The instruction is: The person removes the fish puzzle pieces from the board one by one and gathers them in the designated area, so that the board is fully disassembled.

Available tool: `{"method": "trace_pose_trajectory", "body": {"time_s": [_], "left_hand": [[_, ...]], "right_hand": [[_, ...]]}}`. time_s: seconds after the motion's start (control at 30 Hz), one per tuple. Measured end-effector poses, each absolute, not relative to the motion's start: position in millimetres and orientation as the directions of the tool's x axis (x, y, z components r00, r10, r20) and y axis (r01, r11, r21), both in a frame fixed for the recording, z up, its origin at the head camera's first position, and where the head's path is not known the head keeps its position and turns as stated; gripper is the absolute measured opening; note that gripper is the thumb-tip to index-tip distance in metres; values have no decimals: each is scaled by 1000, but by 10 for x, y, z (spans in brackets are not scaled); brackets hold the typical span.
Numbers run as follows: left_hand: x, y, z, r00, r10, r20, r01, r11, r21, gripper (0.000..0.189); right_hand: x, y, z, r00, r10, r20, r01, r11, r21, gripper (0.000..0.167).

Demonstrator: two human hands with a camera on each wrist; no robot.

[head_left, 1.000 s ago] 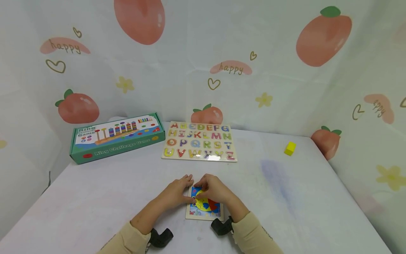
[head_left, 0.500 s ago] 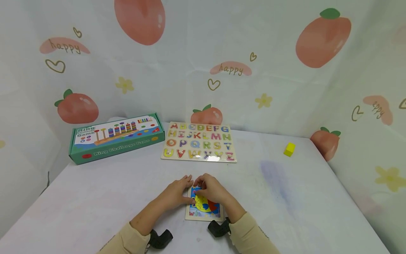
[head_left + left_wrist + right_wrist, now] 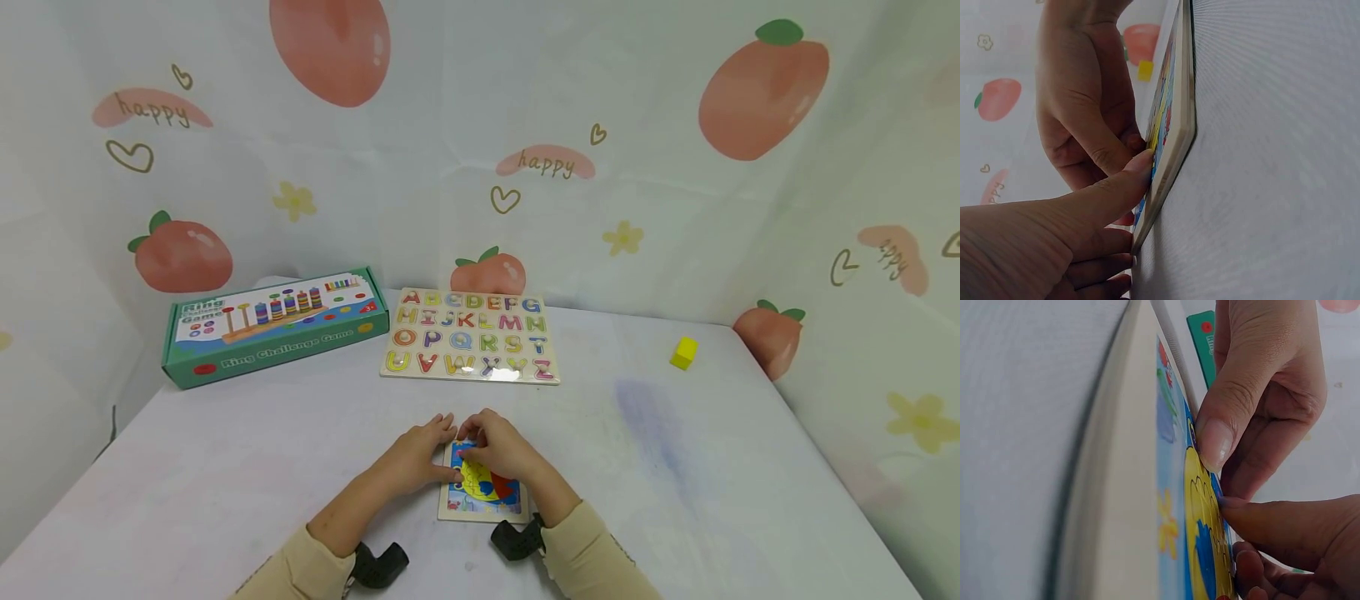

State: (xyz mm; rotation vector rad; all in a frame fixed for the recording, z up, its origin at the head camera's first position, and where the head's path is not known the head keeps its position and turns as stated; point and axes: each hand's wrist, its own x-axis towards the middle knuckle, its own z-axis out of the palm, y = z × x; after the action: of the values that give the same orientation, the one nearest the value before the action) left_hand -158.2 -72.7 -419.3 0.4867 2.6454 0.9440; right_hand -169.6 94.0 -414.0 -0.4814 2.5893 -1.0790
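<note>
A small fish jigsaw puzzle (image 3: 487, 492) in a pale wooden tray lies flat on the table, blue with a yellow and red fish. My left hand (image 3: 412, 454) rests at its left side, thumb (image 3: 1138, 162) pressing on the picture and the other fingers stretched along the tray's edge. Over the upper part of the puzzle is my right hand (image 3: 501, 446), fingers curled, with thumb (image 3: 1244, 512) and forefinger tips down on its surface near the upper left corner. Whether a loose piece sits between those fingertips is hidden.
Behind the hands lies a wooden alphabet board (image 3: 470, 337) with letter pieces. A green Ring Challenge Game box (image 3: 277, 329) stands at the back left, and a yellow block (image 3: 684, 353) at the back right. Black wrist mounts (image 3: 380, 565) hang under both forearms.
Over the last second my right thumb has slid a little toward the puzzle's top edge, and the right forearm has shifted slightly left. My left hand has stayed in place.
</note>
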Motion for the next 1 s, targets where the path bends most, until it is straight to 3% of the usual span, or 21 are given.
{"method": "trace_pose_trajectory", "body": {"time_s": [0.17, 0.47, 1.0], "left_hand": [[-1573, -736, -4184, -899, 415, -138, 231, 718, 657, 68], [-1557, -729, -4155, -900, 412, -143, 226, 721, 655, 67], [-1558, -719, -4149, -904, 398, -154, 205, 721, 661, 68]], "right_hand": [[-1663, 918, -4141, -878, -461, -130, -225, 637, -738, 5], [-1636, 915, -4123, -919, -375, -119, -185, 680, -710, 17], [-1649, 912, -4071, -899, -424, -112, -236, 682, -692, 16]]}}
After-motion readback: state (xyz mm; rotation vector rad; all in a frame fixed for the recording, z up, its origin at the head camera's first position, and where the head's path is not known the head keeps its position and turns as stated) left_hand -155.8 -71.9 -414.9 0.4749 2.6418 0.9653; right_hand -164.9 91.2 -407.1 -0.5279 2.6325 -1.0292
